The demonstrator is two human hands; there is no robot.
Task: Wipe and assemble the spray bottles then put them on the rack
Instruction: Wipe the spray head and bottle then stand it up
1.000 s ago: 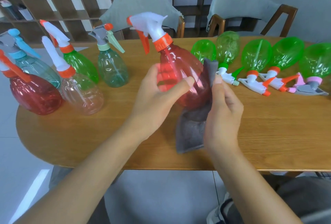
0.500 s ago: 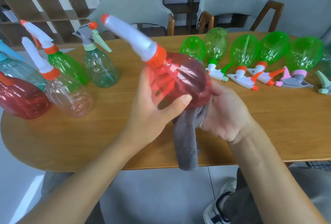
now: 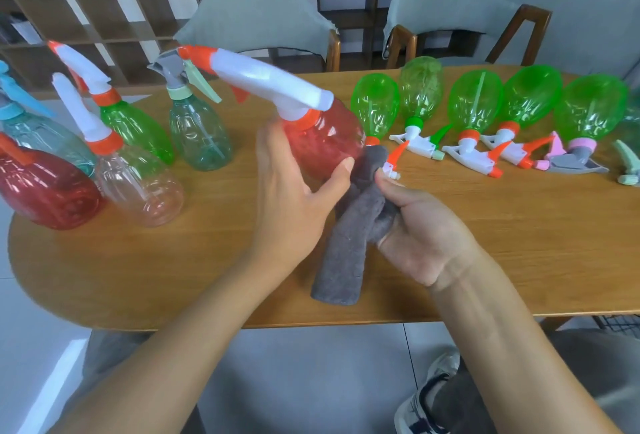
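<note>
My left hand (image 3: 291, 198) grips a red transparent spray bottle (image 3: 325, 142) above the table, tipped so its white and orange trigger head (image 3: 263, 80) points left. My right hand (image 3: 426, 236) holds a grey cloth (image 3: 349, 243) bunched against the bottle's base, palm turned up. The cloth's loose end hangs down to the tabletop.
Several assembled bottles stand at the left: red (image 3: 45, 191), clear (image 3: 138, 184), green (image 3: 135, 128), pale teal (image 3: 197, 135). Several green bottles (image 3: 474, 101) lie in a row at the right of the wooden table (image 3: 519, 260). Two grey chairs (image 3: 256, 7) and a wooden shelf rack (image 3: 90, 17) stand behind.
The red bottle has tipped from upright to lying sideways with its head to the left. My right hand has turned palm up, moving the cloth from the bottle's side to under its base.
</note>
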